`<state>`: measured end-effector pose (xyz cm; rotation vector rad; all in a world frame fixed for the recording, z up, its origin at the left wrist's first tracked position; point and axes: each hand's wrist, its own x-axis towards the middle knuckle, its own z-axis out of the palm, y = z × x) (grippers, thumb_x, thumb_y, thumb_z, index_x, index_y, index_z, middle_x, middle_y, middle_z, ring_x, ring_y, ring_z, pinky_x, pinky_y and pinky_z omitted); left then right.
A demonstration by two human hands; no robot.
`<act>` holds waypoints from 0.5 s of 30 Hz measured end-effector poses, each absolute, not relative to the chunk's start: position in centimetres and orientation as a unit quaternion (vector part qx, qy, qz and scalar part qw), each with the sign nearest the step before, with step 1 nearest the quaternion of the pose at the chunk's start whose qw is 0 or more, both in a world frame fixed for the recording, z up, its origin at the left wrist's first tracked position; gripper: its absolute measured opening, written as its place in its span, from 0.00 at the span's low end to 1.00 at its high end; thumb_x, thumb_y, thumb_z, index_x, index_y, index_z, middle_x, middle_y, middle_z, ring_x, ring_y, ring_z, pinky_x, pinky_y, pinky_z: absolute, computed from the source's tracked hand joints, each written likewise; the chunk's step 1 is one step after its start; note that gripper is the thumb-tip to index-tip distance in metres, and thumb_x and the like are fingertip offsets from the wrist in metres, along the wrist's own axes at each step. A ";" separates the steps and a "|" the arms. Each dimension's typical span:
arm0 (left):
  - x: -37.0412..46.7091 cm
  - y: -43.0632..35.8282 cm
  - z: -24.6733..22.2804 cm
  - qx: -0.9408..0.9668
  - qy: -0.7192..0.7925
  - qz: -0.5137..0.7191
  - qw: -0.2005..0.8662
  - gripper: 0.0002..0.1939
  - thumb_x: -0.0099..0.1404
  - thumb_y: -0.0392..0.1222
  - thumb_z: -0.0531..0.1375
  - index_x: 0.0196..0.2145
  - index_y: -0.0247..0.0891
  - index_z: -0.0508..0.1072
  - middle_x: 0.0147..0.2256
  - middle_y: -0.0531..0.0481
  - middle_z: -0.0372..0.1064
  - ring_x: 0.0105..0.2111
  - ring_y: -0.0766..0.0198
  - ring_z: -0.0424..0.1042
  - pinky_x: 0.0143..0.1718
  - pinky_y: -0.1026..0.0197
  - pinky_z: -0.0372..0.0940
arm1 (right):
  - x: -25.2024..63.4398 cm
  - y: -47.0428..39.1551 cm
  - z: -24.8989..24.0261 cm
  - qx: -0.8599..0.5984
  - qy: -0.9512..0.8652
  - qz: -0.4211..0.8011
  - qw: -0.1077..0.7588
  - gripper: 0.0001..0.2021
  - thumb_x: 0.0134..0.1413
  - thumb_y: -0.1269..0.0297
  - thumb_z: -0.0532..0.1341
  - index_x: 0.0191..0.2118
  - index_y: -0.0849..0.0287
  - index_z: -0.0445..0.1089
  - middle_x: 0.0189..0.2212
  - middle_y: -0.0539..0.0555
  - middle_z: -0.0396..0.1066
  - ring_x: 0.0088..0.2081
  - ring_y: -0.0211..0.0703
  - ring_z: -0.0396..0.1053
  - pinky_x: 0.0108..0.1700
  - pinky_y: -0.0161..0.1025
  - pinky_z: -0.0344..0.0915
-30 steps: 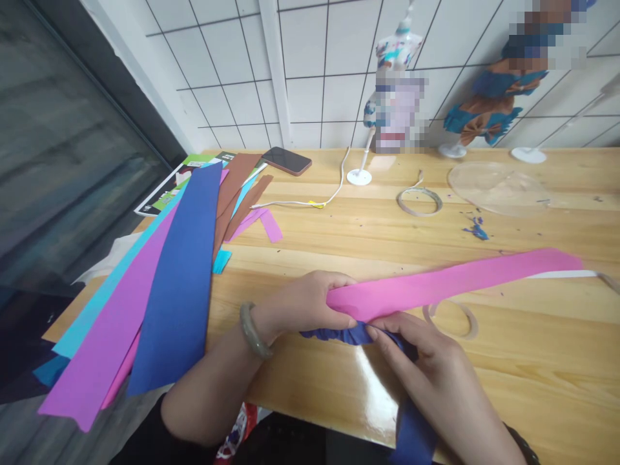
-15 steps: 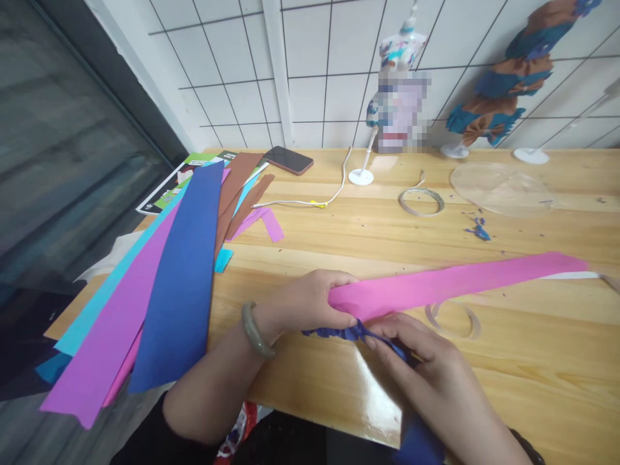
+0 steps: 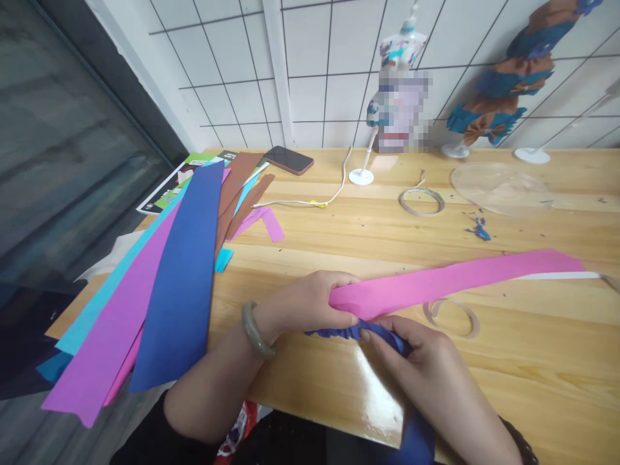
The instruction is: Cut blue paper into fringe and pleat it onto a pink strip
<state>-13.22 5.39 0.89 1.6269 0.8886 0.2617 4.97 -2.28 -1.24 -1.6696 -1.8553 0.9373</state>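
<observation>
My left hand (image 3: 312, 302) is closed, with thumb and fingers pinching the near end of a pink paper strip (image 3: 450, 279) together with a blue paper strip (image 3: 334, 332). The blue strip is gathered into small ruffles along the pink strip's lower edge, beneath my left fingers. Close beside it, my right hand (image 3: 426, 365) is closed in a pinch on the same blue paper. Its smooth loose length hangs past the table edge below my right wrist. A narrow white strip (image 3: 562, 276) shows under the pink strip's far end.
Blue, purple, turquoise and brown paper strips (image 3: 181, 284) lie at the left. Tape rolls (image 3: 473, 323), a phone (image 3: 290, 160), a white cable (image 3: 334, 194) and blue scraps (image 3: 480, 231) are on the table. A decorated form on a stand (image 3: 361, 176) and a ruffled paper figure (image 3: 494, 116) stand behind.
My right fingers have shifted along the blue strip and pressed closer to it. The far end of the pink strip has slid slightly left, baring more of the white strip.
</observation>
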 end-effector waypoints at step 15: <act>-13.2 5.4 1.2 0.722 0.370 0.149 0.566 0.22 0.51 0.38 0.60 0.46 0.36 0.69 0.39 0.48 0.70 0.36 0.64 0.69 0.35 0.66 0.62 | 4.8 -3.2 -0.5 -0.555 -0.719 0.302 0.289 0.07 0.57 0.61 0.53 0.35 0.55 0.66 0.31 0.52 0.70 0.31 0.40 0.68 0.33 0.34 0.64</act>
